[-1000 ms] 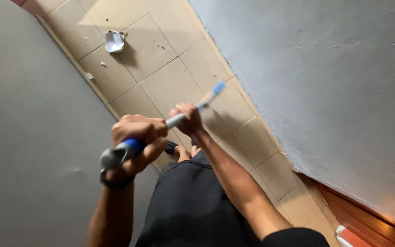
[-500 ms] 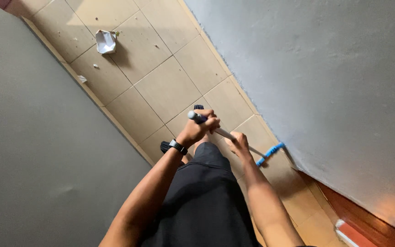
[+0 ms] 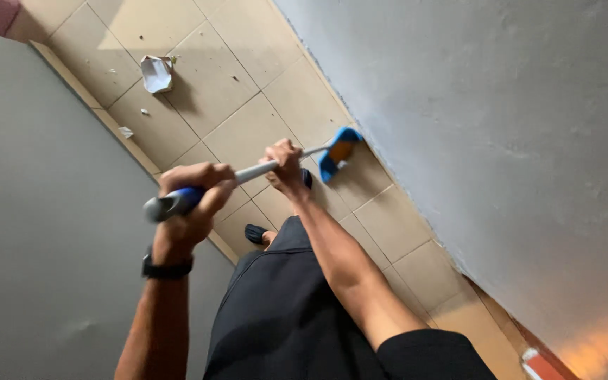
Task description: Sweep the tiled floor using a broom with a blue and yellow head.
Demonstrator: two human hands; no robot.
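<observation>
My left hand (image 3: 193,200), with a black watch on the wrist, grips the blue and grey top end of a long mop handle (image 3: 248,173). My right hand (image 3: 284,166) grips the same silver handle further down. The blue mop head (image 3: 338,153) rests on the beige floor tiles right beside the base of the grey wall on the right. I stand in black shorts, with one dark slipper (image 3: 255,233) showing below my hands.
A narrow tiled corridor (image 3: 233,84) runs between a grey wall on the left (image 3: 43,232) and a grey wall on the right (image 3: 501,141). A crumpled white paper (image 3: 156,74) and small scraps (image 3: 127,131) lie on the tiles ahead. A red-brown edge shows at bottom right.
The mop head has swung from close to my feet by the right wall forward along the wall's base. My left hand has lifted the handle's top end up and left.
</observation>
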